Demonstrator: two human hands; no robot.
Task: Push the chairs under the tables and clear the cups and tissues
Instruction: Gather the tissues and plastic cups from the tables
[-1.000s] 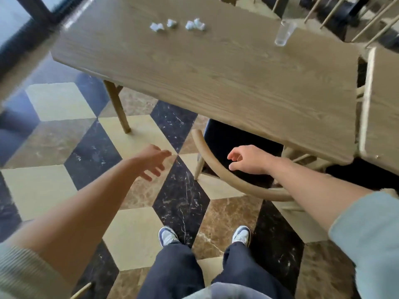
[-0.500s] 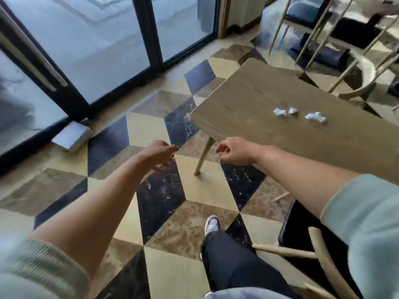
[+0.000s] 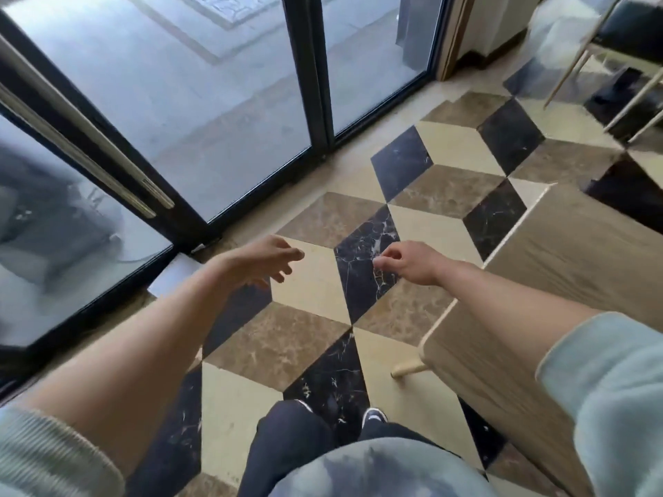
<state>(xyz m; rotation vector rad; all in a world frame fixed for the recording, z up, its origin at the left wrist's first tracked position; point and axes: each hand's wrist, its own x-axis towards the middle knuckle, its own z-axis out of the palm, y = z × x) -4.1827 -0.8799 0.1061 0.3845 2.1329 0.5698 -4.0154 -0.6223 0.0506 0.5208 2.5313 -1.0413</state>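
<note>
The end of a wooden table (image 3: 581,260) fills the right side of the head view, with one pale leg (image 3: 409,369) showing under its near corner. No cups or tissues are in view. My left hand (image 3: 262,261) hangs over the floor with its fingers loosely spread and nothing in it. My right hand (image 3: 409,261) is held out just left of the table's end, fingers curled in and holding nothing. At the top right stands a chair (image 3: 624,48) with a dark seat and pale wooden legs.
Dark-framed glass doors (image 3: 312,77) run along the left and far side. The floor (image 3: 323,281) is patterned marble in black, brown and cream. A small pale block (image 3: 172,278) lies by the door frame. My legs and shoes (image 3: 373,414) are at the bottom.
The view has swung left past the table's end; the tissues, the cup and the chair near my legs have left the frame. Both hands stay out in front, holding nothing.
</note>
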